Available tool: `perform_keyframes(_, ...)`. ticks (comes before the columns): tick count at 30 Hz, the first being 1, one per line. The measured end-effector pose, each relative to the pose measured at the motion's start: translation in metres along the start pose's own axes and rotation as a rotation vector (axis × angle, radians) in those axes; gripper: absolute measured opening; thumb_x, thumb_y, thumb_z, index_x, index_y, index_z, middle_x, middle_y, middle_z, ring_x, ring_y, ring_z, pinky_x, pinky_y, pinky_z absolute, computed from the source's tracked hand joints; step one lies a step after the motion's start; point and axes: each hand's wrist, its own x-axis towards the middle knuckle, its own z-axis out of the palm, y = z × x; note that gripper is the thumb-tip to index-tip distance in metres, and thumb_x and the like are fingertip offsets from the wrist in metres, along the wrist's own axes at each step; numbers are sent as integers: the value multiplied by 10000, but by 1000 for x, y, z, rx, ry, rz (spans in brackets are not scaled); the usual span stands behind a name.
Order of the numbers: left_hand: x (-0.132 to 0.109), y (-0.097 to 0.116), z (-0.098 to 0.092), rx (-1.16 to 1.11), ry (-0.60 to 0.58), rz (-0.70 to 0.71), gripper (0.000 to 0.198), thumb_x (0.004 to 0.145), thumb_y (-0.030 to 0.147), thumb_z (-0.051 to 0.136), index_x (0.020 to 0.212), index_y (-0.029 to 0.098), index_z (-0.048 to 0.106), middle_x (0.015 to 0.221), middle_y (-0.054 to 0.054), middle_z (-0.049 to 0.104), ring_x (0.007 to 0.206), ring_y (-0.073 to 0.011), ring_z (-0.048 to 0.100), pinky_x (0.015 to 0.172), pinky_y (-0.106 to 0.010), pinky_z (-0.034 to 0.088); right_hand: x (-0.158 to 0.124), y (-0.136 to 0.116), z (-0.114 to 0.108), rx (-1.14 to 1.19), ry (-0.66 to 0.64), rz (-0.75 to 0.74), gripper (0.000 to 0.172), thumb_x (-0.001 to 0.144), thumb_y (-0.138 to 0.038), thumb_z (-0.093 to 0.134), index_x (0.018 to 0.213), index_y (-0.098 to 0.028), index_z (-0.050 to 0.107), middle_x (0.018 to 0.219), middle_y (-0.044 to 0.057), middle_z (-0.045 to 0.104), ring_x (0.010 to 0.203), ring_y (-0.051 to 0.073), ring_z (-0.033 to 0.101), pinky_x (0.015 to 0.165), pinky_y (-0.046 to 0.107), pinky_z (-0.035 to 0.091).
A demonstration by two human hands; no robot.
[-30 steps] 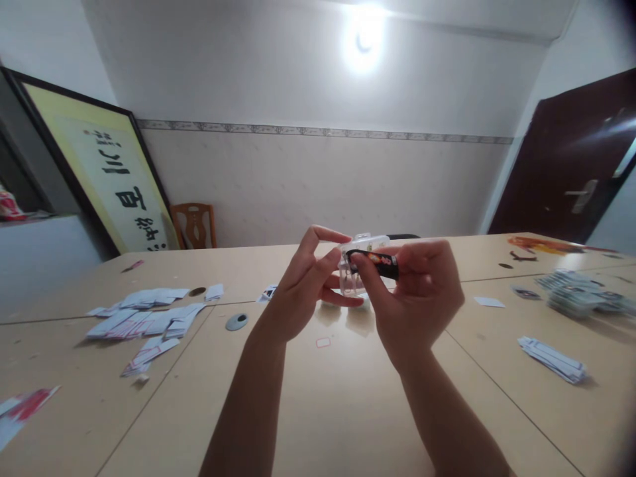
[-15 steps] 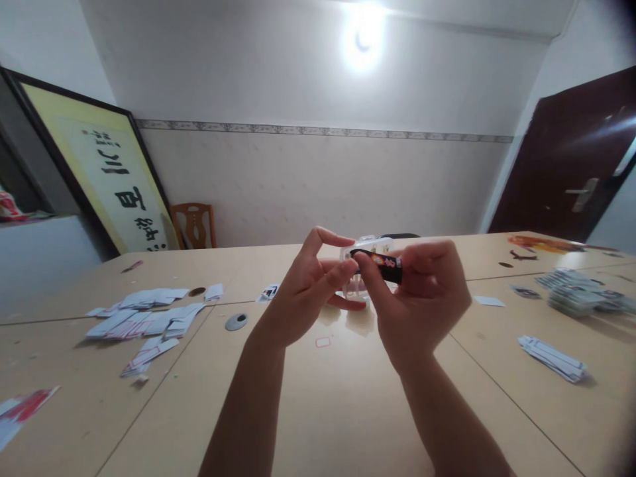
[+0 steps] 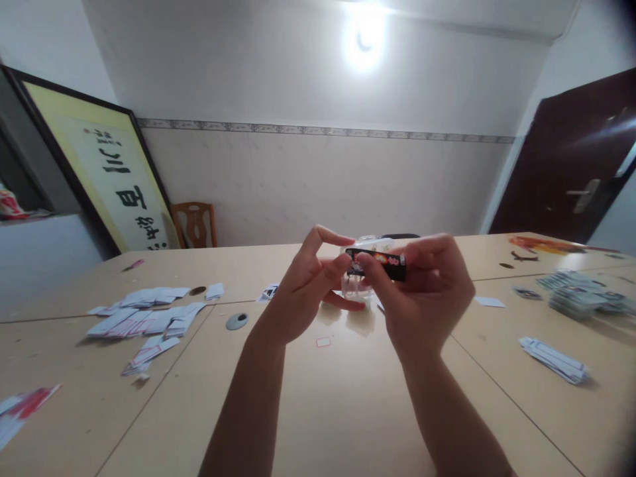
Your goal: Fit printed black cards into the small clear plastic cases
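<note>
Head view: I have the left hand (image 3: 298, 291) gripping a clear plastic case (image 3: 383, 245) above the far-middle part of the table (image 3: 338, 411). The right hand (image 3: 430, 291) pinches a black printed piece (image 3: 390, 266) across the near face of the case, thumb on the near side; the left thumb is at its left end. Whether the piece adheres, I cannot tell. Paper slips (image 3: 144, 321) lie left; a strip bundle (image 3: 554, 360) and stacked clear packs (image 3: 576, 291), right.
</note>
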Motion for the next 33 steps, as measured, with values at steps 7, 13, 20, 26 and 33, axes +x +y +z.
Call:
perform_keyframes(7,0,1,1,16,21,-5,227,965,393,600,1084,235,490,869,3,718,772,-153,733,639,-273,660,2,0,-1,8,-15,9,316,731,-168,799,764,-255,497,637,-71,530,553,115,602,481,236,563)
perform_keyframes(13,0,0,1,22,20,0,210,970,390,589,1073,240,484,857,14,724,754,-144,733,625,-267,659,2,2,-1,22,-28,16,314,742,-191,797,778,-254,491,646,-66,546,553,119,607,479,240,572)
perform_keyframes(20,1,-2,1,63,32,-4,256,960,421,590,1081,231,469,882,-7,724,780,-176,748,613,-276,659,2,3,-2,14,-30,17,296,753,-210,786,790,-259,496,667,-56,577,593,130,636,510,251,588)
perform_keyframes(26,2,-2,2,51,33,3,230,965,401,592,1079,241,473,851,16,715,749,-148,735,614,-262,655,3,3,-2,30,-29,23,299,743,-198,794,788,-255,504,670,-55,588,587,129,637,509,253,587)
perform_keyframes(33,1,-3,1,70,43,5,235,958,415,595,1072,247,478,872,11,719,741,-149,731,605,-266,654,3,3,-2,7,-33,2,298,758,-211,786,789,-257,493,662,-58,578,575,129,633,499,252,591)
